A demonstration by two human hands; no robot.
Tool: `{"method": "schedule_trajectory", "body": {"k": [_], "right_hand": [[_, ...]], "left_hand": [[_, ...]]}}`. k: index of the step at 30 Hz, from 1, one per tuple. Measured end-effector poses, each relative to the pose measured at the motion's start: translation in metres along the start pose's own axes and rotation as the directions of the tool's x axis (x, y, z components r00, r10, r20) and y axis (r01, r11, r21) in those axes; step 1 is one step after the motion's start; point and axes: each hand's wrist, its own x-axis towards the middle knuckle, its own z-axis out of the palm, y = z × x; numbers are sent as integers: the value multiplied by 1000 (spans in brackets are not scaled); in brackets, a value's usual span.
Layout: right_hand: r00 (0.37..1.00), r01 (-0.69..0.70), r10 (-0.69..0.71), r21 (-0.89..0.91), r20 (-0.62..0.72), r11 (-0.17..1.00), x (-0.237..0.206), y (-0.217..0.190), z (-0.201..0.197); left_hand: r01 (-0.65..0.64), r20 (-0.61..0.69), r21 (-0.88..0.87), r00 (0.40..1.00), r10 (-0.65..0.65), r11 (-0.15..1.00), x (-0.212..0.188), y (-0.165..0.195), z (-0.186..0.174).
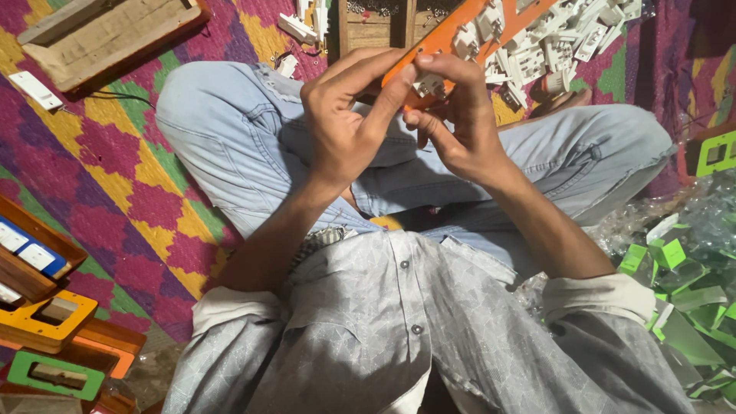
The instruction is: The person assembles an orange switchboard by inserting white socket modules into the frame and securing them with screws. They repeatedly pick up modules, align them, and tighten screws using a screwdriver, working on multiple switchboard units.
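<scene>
Gripping a flat orange plate (452,34): left hand (345,123); right hand (452,123).

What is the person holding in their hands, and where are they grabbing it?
Both hands, left hand and right hand, grip the near end of an orange plate.

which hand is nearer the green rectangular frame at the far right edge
Right. The right hand grips the orange plate on the side toward the green rectangular frame; the left hand holds the plate farther away.
</scene>
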Motion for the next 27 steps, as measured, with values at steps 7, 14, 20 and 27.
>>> {"method": "schedule_trajectory", "body": {"k": [7, 14, 20, 27], "right_hand": [[999, -11, 14, 95, -32, 995, -1, 6, 1], [999, -29, 33, 129, -29, 991, 1, -4, 3], [999, -36, 36, 38, -12, 999, 3, -3, 3], [1000, -18, 19, 57, -25, 998, 1, 6, -1]], "left_hand": [[-8, 14, -18, 1000, 8, 1000, -1, -2, 2], [59, 6, -71, 998, -58, 996, -1, 1, -1], [25, 0, -46, 1000, -25, 999, 1, 2, -2], [-17, 16, -7, 1000, 17, 1000, -1, -1, 0]]}}
